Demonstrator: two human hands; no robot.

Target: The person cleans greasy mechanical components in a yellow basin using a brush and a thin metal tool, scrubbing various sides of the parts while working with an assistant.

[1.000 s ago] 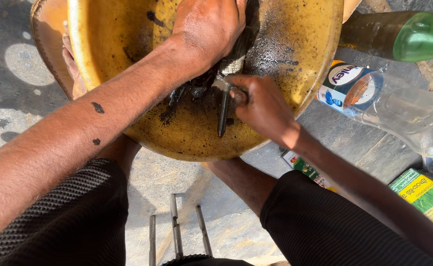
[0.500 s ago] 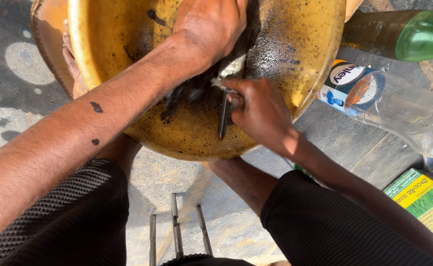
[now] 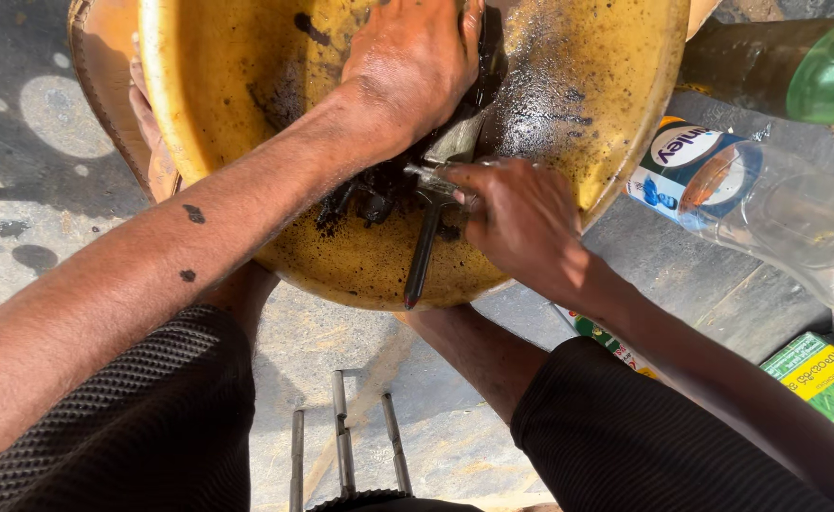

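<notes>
over yellow basin (image 3: 246, 95), hands (image 3: 417, 66) grip tool (image 3: 424, 248).

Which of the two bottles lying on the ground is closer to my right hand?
The clear plastic bottle with the blue label, just beside the right hand; the green bottle lies farther up.

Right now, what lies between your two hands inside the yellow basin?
In the head view, a greasy black metal part and a dark-handled tool lie between the left hand and right hand, on the oily yellow plastic basin.
</notes>
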